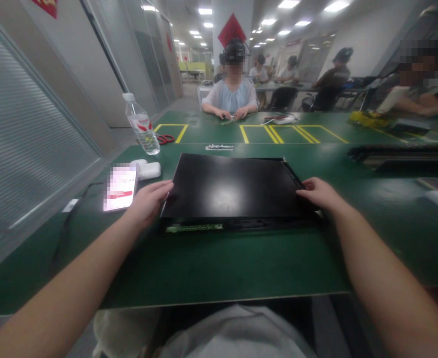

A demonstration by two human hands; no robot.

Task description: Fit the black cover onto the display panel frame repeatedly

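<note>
A flat black display panel (229,186) lies tilted over a dark frame in front of me. Its left edge is pinched by my left hand (149,201), fingers on top. On the opposite side, my right hand (321,195) grips the panel's right edge between thumb and fingers. Under the near edge shows a dark lower part with a narrow green circuit board (194,228). At the right a thin strip of the frame beneath sticks out past the panel. What lies under the panel is mostly hidden.
Left of the panel are a lit phone (120,188), a white case (149,170), a water bottle (142,124) and red-handled scissors (165,139). Small white pieces (219,147) lie behind it. Dark panels (405,158) lie at right on the green table (226,273). A person (233,97) sits opposite.
</note>
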